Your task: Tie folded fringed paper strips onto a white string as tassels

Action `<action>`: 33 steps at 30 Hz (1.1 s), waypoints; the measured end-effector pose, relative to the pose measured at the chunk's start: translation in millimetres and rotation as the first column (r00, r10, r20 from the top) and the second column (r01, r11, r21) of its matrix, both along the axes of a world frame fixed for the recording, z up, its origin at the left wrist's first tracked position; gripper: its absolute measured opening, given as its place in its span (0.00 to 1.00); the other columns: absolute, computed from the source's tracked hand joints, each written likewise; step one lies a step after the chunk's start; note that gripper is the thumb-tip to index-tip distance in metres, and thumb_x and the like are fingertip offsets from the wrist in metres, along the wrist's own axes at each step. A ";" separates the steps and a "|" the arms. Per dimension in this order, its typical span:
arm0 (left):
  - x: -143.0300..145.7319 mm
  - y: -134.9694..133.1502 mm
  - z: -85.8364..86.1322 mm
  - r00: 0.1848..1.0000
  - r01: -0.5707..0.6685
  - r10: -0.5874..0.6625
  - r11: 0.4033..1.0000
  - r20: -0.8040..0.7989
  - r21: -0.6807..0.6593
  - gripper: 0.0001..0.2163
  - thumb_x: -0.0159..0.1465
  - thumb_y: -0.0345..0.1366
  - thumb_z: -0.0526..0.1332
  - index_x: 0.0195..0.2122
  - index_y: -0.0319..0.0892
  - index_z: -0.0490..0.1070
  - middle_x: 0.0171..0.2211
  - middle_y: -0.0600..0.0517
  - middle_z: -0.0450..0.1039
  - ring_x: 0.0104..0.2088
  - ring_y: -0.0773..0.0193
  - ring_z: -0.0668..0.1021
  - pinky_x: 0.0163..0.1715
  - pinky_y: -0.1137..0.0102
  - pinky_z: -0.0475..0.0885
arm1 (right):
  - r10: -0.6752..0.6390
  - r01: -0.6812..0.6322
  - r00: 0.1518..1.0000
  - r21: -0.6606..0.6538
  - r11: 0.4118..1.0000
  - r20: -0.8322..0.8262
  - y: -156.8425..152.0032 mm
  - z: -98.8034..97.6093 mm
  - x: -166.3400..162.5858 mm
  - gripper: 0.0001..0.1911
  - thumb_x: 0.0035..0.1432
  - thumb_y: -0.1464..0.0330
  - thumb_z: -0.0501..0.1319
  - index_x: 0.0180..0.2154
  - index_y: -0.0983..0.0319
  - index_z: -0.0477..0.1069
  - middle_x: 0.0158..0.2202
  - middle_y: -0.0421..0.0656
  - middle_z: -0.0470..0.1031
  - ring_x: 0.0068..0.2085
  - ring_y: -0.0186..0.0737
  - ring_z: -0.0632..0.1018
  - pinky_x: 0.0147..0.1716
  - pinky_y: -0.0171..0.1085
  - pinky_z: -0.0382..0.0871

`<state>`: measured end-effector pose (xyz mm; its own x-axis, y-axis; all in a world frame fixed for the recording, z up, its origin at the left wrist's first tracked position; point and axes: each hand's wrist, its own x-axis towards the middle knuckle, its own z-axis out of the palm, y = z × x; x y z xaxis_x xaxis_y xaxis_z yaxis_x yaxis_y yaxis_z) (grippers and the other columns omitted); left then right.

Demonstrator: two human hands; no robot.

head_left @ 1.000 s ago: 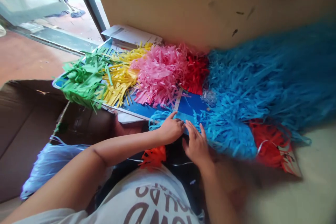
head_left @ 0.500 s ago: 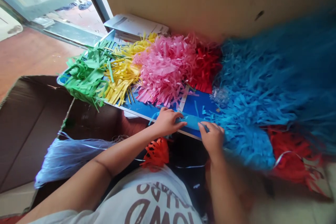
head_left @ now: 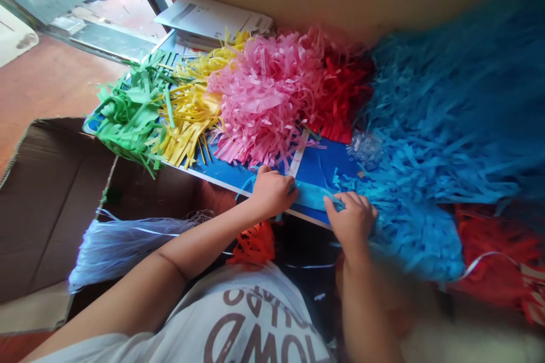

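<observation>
My left hand (head_left: 271, 191) and my right hand (head_left: 352, 217) are both closed on a light blue fringed paper strip (head_left: 311, 195). The strip lies stretched between them along the near edge of a blue board (head_left: 317, 167). Its right end runs into a big heap of blue paper fringe (head_left: 434, 142). Heaps of green fringe (head_left: 130, 119), yellow fringe (head_left: 191, 116), pink fringe (head_left: 259, 102) and red fringe (head_left: 340, 96) cover the far part of the board.
An open cardboard box (head_left: 51, 198) stands at the left, with a pale blue tassel bundle (head_left: 123, 238) beside it. An orange fringe piece (head_left: 253, 244) lies on my lap. More red fringe (head_left: 498, 249) sits at the right. Papers (head_left: 213, 17) rest against the wall.
My hands have moved apart along the blue strip, the right one sliding right and closing into a pinch. The view has shifted slightly.
</observation>
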<state>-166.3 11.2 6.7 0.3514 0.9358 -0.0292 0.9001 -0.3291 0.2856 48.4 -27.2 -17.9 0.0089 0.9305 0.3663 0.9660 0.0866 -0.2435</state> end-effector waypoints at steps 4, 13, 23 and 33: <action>1.3 1.1 0.1 1.000 0.008 -0.008 1.000 -0.009 -0.013 0.13 0.63 0.43 0.58 0.30 0.41 0.78 0.23 0.47 0.75 0.29 0.56 0.77 0.40 0.59 0.61 | -0.011 0.011 1.000 -0.020 1.000 -0.029 -1.0 2.6 -0.1 0.11 0.60 0.60 0.62 0.29 0.58 0.75 0.32 0.43 0.78 0.38 0.46 0.72 0.39 0.42 0.51; 0.4 -0.9 -1.2 1.000 0.003 -0.003 1.000 -0.001 -0.002 0.12 0.63 0.44 0.60 0.33 0.42 0.77 0.23 0.49 0.75 0.30 0.57 0.76 0.41 0.59 0.61 | -0.100 0.099 0.995 -0.033 0.995 -0.027 2.3 -0.4 -0.7 0.13 0.61 0.59 0.61 0.29 0.59 0.75 0.31 0.42 0.79 0.36 0.45 0.72 0.40 0.43 0.50; -2.8 6.4 4.3 0.848 0.518 -0.526 0.793 -0.071 0.321 0.11 0.72 0.34 0.52 0.43 0.45 0.75 0.47 0.50 0.76 0.49 0.56 0.72 0.46 0.61 0.59 | -0.217 0.215 0.976 0.112 0.970 0.005 3.7 0.4 4.2 0.14 0.59 0.56 0.64 0.38 0.60 0.74 0.35 0.47 0.78 0.38 0.49 0.73 0.43 0.46 0.54; -3.1 8.5 18.3 0.797 0.602 -0.597 0.779 -0.087 0.177 0.14 0.66 0.44 0.57 0.40 0.41 0.77 0.40 0.44 0.77 0.47 0.50 0.71 0.57 0.50 0.54 | 0.467 -0.466 0.874 -0.047 0.884 0.135 -7.7 22.5 10.3 0.07 0.64 0.71 0.58 0.37 0.60 0.75 0.39 0.42 0.81 0.41 0.38 0.77 0.49 0.43 0.52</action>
<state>-169.4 19.7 25.0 0.8449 0.5244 0.1060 0.5088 -0.8488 0.1437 58.7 -35.0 4.6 -0.4771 0.8185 0.3200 0.8381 0.5334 -0.1147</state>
